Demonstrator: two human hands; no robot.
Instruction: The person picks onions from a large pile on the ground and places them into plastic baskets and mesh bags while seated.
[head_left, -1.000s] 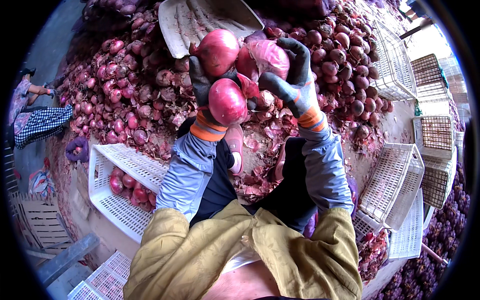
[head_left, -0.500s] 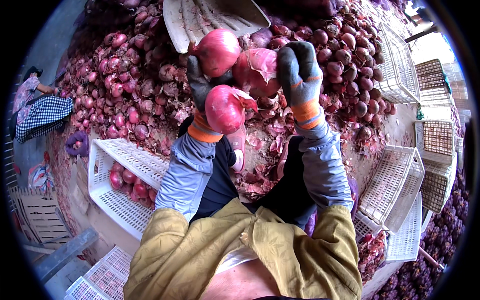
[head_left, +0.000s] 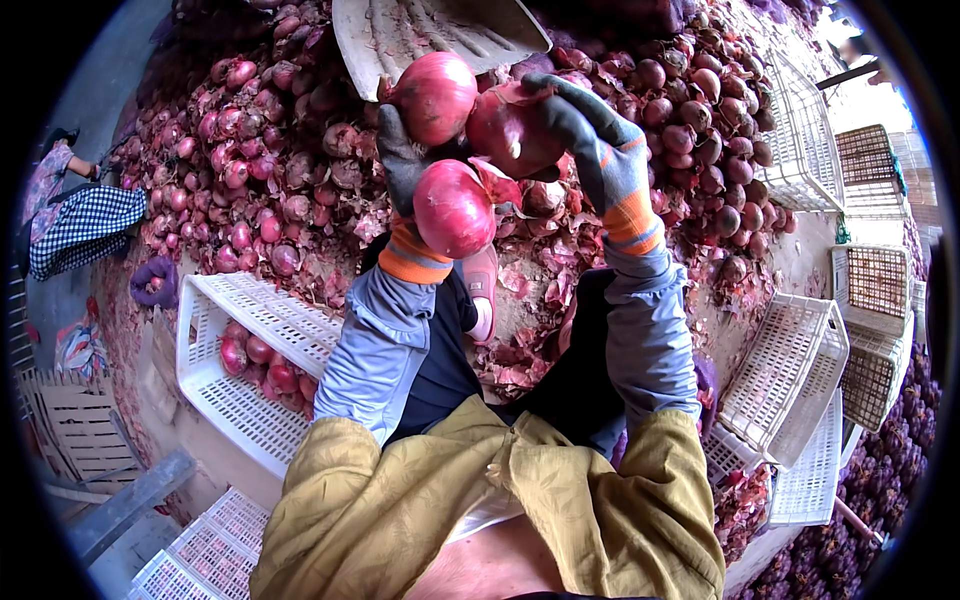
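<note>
My left hand (head_left: 401,165), in a grey and orange work glove, holds two large red onions. One red onion (head_left: 434,98) sits at its fingertips, and a second onion (head_left: 455,210) with a flap of loose skin rests against the palm and wrist. My right hand (head_left: 598,135), gloved alike, is closed around a third red onion (head_left: 513,132), whose pale tip faces me. That onion touches the upper one from the left hand. Most of the left fingers are hidden behind the onions.
A pile of red onions (head_left: 235,165) spreads ahead, with a pale scoop (head_left: 440,35) on it. To my left a white crate (head_left: 255,420) holds several onions. White crates (head_left: 775,375) stand at right. Loose skins lie between my feet. At far left is another person (head_left: 85,215).
The onion in my right hand has turned, so its tip now shows toward me. My right hand has shifted slightly right and down. My left hand has barely moved.
</note>
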